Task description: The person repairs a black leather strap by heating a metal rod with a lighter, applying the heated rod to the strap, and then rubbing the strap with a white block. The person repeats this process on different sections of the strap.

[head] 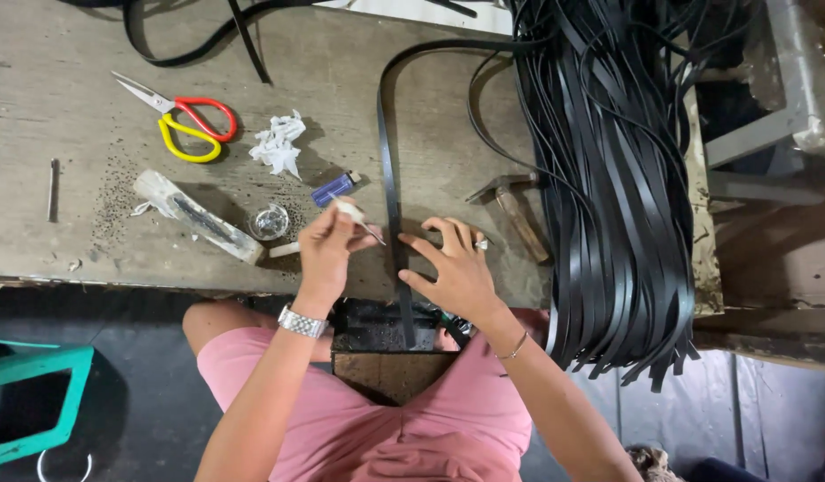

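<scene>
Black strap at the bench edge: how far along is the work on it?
Done: nothing finished shows. In hand: the right hand presses one black strap flat on the bench while the left hand brings a pointed tool to it. Left: a large bundle of straps hangs alongside.

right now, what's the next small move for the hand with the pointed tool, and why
Probably bring the left hand and its thin pointed tool slightly right, onto the flat black strap. The tip sits just beside the strap, and the right hand already has fingers spread, pressing that strap against the worn wooden bench.
</scene>
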